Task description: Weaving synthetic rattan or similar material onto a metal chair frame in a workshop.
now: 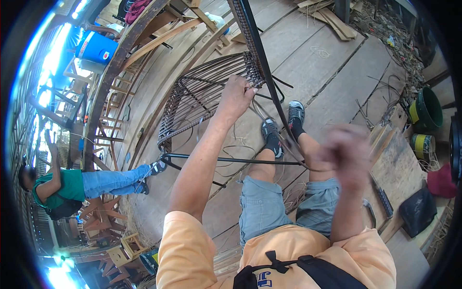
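A chair-like frame of black metal bars, partly woven with brown wicker strands, lies tilted in front of me. My left hand is closed at the woven edge near its upright bar, fingers pinching a weaving strand. The strand's loose length loops down past my shins toward the right. My right hand is raised over my right knee, smeared by motion. The strand runs up to about where this hand is, but I cannot make out its fingers or what is in them.
A knife-like tool with a dark handle lies on a wooden board at my right. Beyond are green buckets, a black cloth and wood scraps. At left, a person in green stands near a long curved beam.
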Tool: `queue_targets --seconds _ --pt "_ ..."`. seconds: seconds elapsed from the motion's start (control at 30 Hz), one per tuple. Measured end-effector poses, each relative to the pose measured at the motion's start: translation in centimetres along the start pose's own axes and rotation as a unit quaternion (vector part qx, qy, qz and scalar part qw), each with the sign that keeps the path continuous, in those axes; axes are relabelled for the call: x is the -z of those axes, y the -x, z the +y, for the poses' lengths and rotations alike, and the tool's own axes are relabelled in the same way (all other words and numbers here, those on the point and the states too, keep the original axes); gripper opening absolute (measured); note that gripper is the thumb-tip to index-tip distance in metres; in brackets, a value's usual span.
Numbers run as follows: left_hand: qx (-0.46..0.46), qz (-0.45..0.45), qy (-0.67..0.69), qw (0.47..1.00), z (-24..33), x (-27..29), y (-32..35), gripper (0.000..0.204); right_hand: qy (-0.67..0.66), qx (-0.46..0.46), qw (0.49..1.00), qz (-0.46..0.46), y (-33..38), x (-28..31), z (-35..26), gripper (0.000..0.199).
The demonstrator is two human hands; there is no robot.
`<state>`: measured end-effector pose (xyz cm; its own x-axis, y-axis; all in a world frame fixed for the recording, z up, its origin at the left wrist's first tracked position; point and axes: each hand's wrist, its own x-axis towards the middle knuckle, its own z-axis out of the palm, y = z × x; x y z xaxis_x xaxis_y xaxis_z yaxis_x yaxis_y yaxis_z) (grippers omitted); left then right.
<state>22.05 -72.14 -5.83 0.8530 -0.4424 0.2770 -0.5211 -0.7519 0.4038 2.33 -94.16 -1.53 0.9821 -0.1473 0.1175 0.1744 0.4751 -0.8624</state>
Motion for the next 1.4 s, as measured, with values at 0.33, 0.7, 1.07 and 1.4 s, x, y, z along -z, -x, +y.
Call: queue_targets --seconds 0.33,0.7,1.07,1.4 --pt "-0.065 -0.032 0.064 0.995 -0.7 0.2 0.1 0.018 -0.253 -0.261 0.931 0.014 -6.2 -5.7 19.8 0.022" --pt "-0.061 -0.024 0.108 0.992 1.0 1.4 1.9 0.014 -0.376 -0.18 0.909 0.003 -9.4 -7.4 20.4 0.015" --pt "0.002 -0.004 0.18 0.984 1.1 1.5 2.2 0.011 -0.324 -0.209 0.922 -0.028 -9.3 -7.1 20.5 0.017" --pt "0.059 0.099 0.159 0.98 -0.3 -0.2 0.6 0.014 -0.163 -0.253 0.954 0.005 -3.7 -5.4 24.8 0.021"
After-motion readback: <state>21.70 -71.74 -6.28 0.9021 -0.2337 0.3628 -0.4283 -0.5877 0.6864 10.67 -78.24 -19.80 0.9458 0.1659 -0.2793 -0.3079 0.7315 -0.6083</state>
